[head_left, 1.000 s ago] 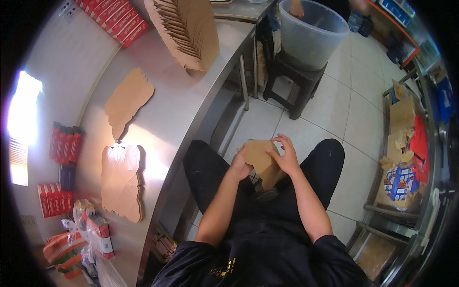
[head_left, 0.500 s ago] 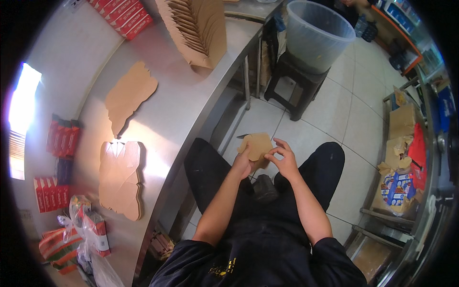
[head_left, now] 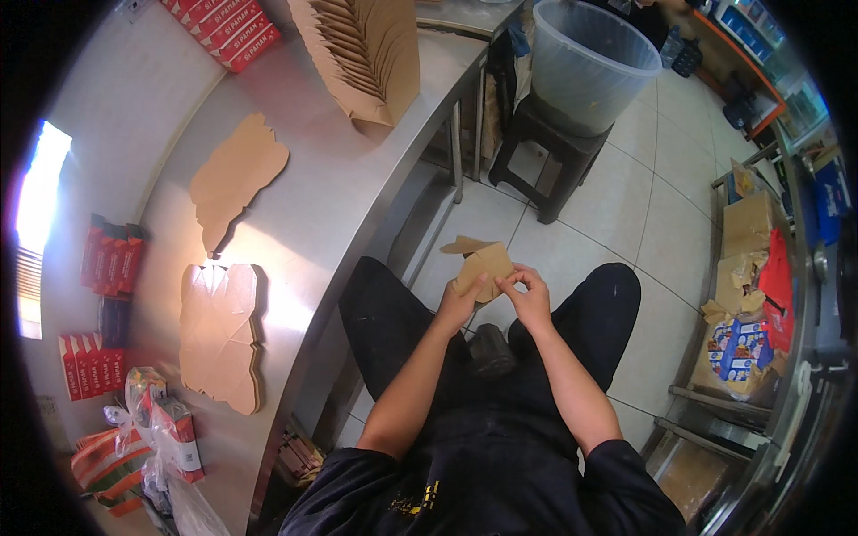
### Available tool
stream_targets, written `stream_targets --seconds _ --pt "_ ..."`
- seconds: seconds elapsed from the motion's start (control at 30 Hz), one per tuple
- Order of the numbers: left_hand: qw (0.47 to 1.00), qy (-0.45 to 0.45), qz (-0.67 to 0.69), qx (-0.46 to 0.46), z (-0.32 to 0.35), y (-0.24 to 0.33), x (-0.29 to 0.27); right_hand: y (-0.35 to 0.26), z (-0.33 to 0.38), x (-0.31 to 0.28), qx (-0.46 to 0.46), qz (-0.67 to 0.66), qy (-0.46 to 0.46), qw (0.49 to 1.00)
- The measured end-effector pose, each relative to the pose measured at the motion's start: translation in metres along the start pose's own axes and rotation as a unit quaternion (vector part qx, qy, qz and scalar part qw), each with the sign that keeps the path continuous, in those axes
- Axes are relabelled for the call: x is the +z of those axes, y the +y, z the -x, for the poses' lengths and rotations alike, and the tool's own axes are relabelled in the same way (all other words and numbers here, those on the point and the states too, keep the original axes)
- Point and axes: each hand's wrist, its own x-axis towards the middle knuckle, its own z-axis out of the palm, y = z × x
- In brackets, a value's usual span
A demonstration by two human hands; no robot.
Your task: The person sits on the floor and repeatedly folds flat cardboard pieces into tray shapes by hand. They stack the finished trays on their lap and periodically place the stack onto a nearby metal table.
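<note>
A partly folded brown cardboard box (head_left: 490, 261) is held over my lap, with one flap sticking out to its left. My left hand (head_left: 458, 302) grips its near left side, thumb on top of the card. The fingers of my right hand (head_left: 531, 298) are closed on its right edge. On the steel table to the left lies a stack of flat cardboard box blanks (head_left: 217, 344). Farther back is another flat pile of blanks (head_left: 239, 174). Beyond these, a tall stack of folded cardboard boxes (head_left: 393, 67) stands nested together.
The steel table (head_left: 313, 210) runs along my left, with red boxes (head_left: 237, 36) and plastic-wrapped goods (head_left: 170, 429) along the wall. A translucent tub (head_left: 585, 76) sits on a dark stool (head_left: 550, 161) ahead. A shelf with cardboard and packets (head_left: 737, 348) stands at right.
The cardboard has turned and been folded further, its flap now pointing left. My right hand has closed in from apart to grip the right edge.
</note>
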Motion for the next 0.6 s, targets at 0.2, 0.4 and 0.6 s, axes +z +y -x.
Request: stream_targets --seconds 0.2,0.4,0.6 --pt "0.980 0.016 0.192 -0.056 0.004 0.014 0.010 -0.024 0.003 0.002 0.028 -0.088 0.012 0.996" --pt "0.959 -0.033 0.276 -0.064 0.005 0.016 0.001 -0.014 0.001 0.004 0.051 -0.123 -0.013 0.991" --pt "0.937 -0.123 0.318 -0.068 0.010 0.023 0.002 0.006 -0.002 0.005 0.160 -0.297 -0.036 0.941"
